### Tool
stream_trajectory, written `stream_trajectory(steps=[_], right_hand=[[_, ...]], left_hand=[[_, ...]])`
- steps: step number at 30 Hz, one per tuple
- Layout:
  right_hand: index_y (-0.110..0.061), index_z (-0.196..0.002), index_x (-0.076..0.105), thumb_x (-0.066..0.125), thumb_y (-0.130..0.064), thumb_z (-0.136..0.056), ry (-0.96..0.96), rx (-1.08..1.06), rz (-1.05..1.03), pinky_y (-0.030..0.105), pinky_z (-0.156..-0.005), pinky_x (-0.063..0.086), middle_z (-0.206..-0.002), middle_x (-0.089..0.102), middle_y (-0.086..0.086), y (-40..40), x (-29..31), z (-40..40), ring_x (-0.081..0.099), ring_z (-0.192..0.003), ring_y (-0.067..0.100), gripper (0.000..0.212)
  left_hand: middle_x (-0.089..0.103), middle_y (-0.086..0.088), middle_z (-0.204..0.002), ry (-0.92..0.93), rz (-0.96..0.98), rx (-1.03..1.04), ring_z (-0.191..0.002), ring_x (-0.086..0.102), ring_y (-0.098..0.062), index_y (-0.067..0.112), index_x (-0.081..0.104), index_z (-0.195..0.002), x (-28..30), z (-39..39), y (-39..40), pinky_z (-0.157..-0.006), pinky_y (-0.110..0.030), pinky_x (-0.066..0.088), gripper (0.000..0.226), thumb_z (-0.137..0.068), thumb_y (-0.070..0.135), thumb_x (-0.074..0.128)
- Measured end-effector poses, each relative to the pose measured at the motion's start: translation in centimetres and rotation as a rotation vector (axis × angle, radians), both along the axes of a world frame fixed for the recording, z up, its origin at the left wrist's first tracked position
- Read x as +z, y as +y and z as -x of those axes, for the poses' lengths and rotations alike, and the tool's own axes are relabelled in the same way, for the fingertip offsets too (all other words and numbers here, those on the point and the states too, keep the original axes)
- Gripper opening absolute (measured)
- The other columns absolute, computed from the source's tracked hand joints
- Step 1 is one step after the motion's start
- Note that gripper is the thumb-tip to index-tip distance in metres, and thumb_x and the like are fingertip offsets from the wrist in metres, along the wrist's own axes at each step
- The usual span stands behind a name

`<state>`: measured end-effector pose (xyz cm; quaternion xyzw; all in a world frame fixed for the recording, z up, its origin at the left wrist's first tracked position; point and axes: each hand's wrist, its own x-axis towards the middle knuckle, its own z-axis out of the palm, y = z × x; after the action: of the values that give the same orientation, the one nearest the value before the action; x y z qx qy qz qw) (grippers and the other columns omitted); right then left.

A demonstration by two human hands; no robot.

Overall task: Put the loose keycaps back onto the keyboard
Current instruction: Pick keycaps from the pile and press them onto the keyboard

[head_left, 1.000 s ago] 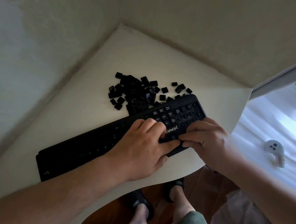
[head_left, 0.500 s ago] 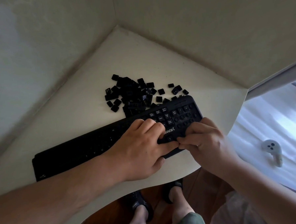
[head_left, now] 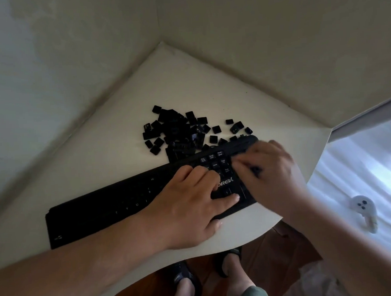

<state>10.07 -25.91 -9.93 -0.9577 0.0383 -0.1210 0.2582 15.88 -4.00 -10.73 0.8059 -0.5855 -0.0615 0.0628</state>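
my left hand (head_left: 188,207) presses flat on the black keyboard (head_left: 107,209); my blurred right hand (head_left: 270,173) hovers over its numeric end, loose keycaps (head_left: 177,130) heaped behind.

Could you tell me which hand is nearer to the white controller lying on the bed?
Right. The right hand is over the keyboard's end closest to the white controller; the left hand rests on the keyboard farther away.

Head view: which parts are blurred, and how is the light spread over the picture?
In the head view, the right hand is smeared by motion blur above the number pad, while the left hand is sharp on the keyboard. The light is dim over the table, so the loose keycaps merge into one dark mass; the right edge is bright and washed out.
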Motion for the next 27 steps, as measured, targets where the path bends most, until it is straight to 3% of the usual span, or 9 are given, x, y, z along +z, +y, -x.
stream_trajectory(steps=[4, 7, 11, 17, 23, 27], right_hand=[[-0.027, -0.109, 0.078, 0.068, -0.022, -0.092, 0.071, -0.074, -0.014, 0.020, -0.083, 0.041, -0.099, 0.069, -0.008, 0.8, -0.5, -6.0, 0.061, -0.096, 0.017, 0.020], [-0.024, -0.112, 0.077, 0.067, -0.016, -0.091, 0.090, 0.060, 0.033, 0.027, -0.086, 0.041, -0.098, 0.069, 0.000, 1.4, -1.0, -9.3, 0.062, -0.093, 0.022, 0.025], [-0.034, -0.123, 0.071, 0.067, -0.022, -0.093, 0.251, 0.168, 0.138, 0.042, -0.092, 0.050, -0.115, 0.065, 0.002, 1.1, -1.0, -11.3, 0.056, -0.108, 0.029, 0.033], [-0.034, -0.112, 0.077, 0.070, -0.022, -0.092, 0.266, 0.256, 0.173, 0.043, -0.083, 0.053, -0.110, 0.066, -0.003, 0.5, -1.3, -12.7, 0.053, -0.101, 0.025, 0.024], [-0.026, -0.093, 0.081, 0.076, -0.018, -0.088, 0.135, 0.296, 0.144, 0.041, -0.065, 0.054, -0.092, 0.066, -0.003, -0.7, -1.6, -12.7, 0.052, -0.086, 0.026, 0.010], [-0.028, -0.104, 0.080, 0.080, -0.025, -0.086, 0.145, 0.347, 0.059, 0.038, -0.070, 0.052, -0.096, 0.066, -0.005, -0.9, -1.5, -12.2, 0.052, -0.088, 0.023, 0.018]], left_hand=[[0.053, 0.000, -0.109, 0.060, 0.130, 0.025, -0.105, 0.049, -0.022, 0.032, 0.062, -0.134, 0.9, -1.4, -0.4, -0.092, -0.043, 0.041, 0.043, -0.096, 0.051, 0.055], [0.056, 0.002, -0.105, 0.037, 0.208, 0.177, -0.105, 0.050, -0.023, 0.031, 0.070, -0.125, 0.9, -4.0, 0.5, -0.092, -0.045, 0.042, 0.032, -0.095, 0.042, 0.062], [0.056, 0.004, -0.104, 0.038, 0.226, 0.418, -0.109, 0.049, -0.024, 0.031, 0.076, -0.116, 0.7, -7.4, 2.6, -0.094, -0.048, 0.042, 0.025, -0.092, 0.036, 0.068], [0.057, 0.009, -0.105, 0.122, 0.227, 0.514, -0.110, 0.046, -0.020, 0.034, 0.076, -0.116, 0.6, -8.6, 2.7, -0.094, -0.042, 0.037, 0.026, -0.092, 0.038, 0.066], [0.059, 0.015, -0.107, 0.222, 0.242, 0.633, -0.114, 0.047, -0.016, 0.039, 0.073, -0.119, 0.7, -8.4, 1.0, -0.098, -0.041, 0.037, 0.026, -0.095, 0.040, 0.063], [0.059, 0.018, -0.106, 0.233, 0.214, 0.713, -0.115, 0.048, -0.017, 0.040, 0.072, -0.119, 0.6, -8.6, 0.0, -0.096, -0.041, 0.036, 0.029, -0.091, 0.044, 0.066]])
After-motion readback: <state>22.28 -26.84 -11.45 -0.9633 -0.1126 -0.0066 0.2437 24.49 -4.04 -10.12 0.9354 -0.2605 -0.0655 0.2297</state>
